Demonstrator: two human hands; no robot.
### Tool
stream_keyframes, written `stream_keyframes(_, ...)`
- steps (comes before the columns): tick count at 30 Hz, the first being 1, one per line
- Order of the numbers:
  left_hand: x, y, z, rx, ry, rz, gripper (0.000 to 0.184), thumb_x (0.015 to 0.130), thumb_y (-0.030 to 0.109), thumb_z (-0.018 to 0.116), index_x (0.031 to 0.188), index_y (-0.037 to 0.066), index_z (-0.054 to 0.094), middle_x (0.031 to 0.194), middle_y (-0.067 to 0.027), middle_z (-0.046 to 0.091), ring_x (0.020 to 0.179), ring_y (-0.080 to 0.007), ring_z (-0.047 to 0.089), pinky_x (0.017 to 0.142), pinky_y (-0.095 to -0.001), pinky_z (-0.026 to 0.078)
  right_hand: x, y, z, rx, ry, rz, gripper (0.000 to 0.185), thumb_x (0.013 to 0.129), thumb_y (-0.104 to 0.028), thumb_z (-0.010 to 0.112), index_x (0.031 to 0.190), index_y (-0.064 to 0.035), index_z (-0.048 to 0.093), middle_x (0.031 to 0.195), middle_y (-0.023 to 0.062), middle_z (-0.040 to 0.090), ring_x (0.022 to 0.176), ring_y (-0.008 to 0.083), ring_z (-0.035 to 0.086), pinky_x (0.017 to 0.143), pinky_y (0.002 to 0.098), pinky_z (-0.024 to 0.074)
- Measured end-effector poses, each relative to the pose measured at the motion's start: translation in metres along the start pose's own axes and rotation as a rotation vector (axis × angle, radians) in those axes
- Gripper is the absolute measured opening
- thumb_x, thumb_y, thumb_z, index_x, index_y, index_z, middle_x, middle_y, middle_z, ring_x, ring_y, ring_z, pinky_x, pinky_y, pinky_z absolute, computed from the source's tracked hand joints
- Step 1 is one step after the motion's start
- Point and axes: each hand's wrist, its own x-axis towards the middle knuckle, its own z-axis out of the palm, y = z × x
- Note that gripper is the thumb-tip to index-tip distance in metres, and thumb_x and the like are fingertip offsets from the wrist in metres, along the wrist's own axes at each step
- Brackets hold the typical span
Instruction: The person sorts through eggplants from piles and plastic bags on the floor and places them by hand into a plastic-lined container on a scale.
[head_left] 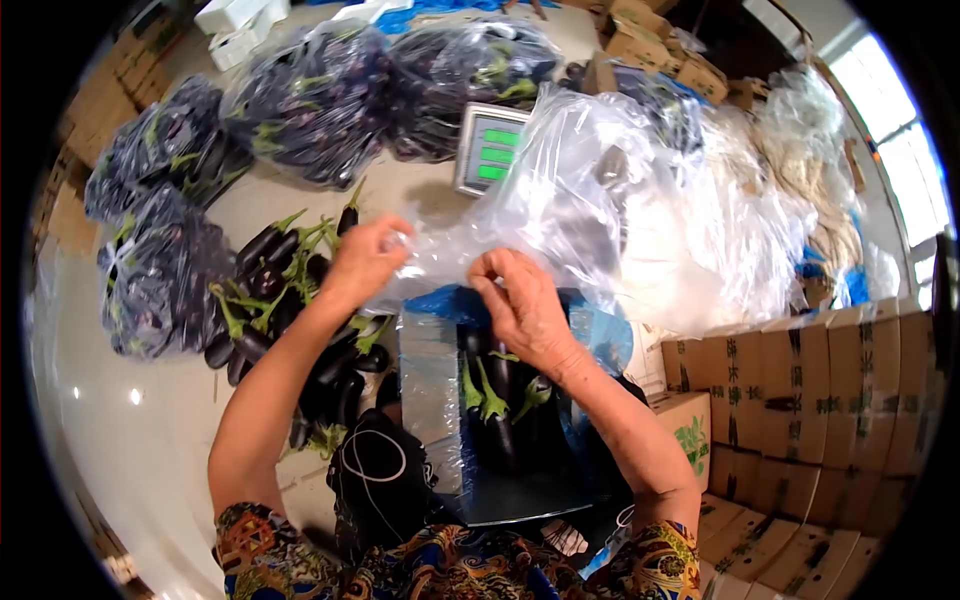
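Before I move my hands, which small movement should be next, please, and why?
Probably ease the left hand and right hand slightly apart, feeling for an open edge in the clear plastic. Both hands have fingers on it, a gathered stretch runs between them, and I can make out no clear opening there.

Two hands [525,305], one scale [471,140], three green readouts [497,155], four-plus eggplant bags [305,105].

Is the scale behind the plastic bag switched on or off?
On, it appears: the scale shows three bright green display panels. I cannot tell what they read.
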Motion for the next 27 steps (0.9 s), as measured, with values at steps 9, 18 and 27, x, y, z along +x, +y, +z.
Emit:
stream_keyframes(9, -0.043, 0.123, -0.044, 0.334, -0.231, 0.634, 0.05, 0.065, -0.001, 0.06, 0.115, 0.0, 0.058, 0.089, -0.0157, 0.061, 0.076, -0.0366, 0.056, 0.073, -0.0356, 0.047, 0.008, -0.059, 0.0, 0.089, -0.073, -0.363, 0.026, 0.08, -0.003, 0.059, 0.106, -0.0043, 0.061, 0.101, 0.0136, 0.062, 0.094, 0.0318, 0.059, 0.085, 0.041, 0.0485)
stream_keyframes(18, -0.023, 0.062, -0.166, 0.561, -0.368, -0.191, 0.023, 0.072, -0.001, 0.064, 0.094, -0.003, 0.068, 0.078, -0.014, 0.067, 0.057, -0.0194, 0.063, 0.044, -0.033, 0.053, -0.113, -0.08, -0.019, -0.187, -0.879, -0.073, 0.033, 0.078, -0.009, 0.064, 0.11, -0.0014, 0.058, 0.105, 0.0196, 0.06, 0.088, 0.0371, 0.064, 0.071, 0.0456, 0.0514)
stream_keyframes(27, 0.144, 0.373, -0.042, -0.24, -0.146, 1.193, 0.058, 0.092, 0.037, 0.06, 0.138, 0.002, 0.051, 0.13, -0.0128, 0.06, 0.12, -0.0186, 0.057, 0.095, -0.0316, 0.047, -0.158, -0.02, 0.037, -0.435, -0.512, -0.16, 0.019, 0.078, -0.01, 0.063, 0.096, -0.0049, 0.063, 0.084, 0.0139, 0.065, 0.078, 0.0298, 0.068, 0.067, 0.0394, 0.0526)
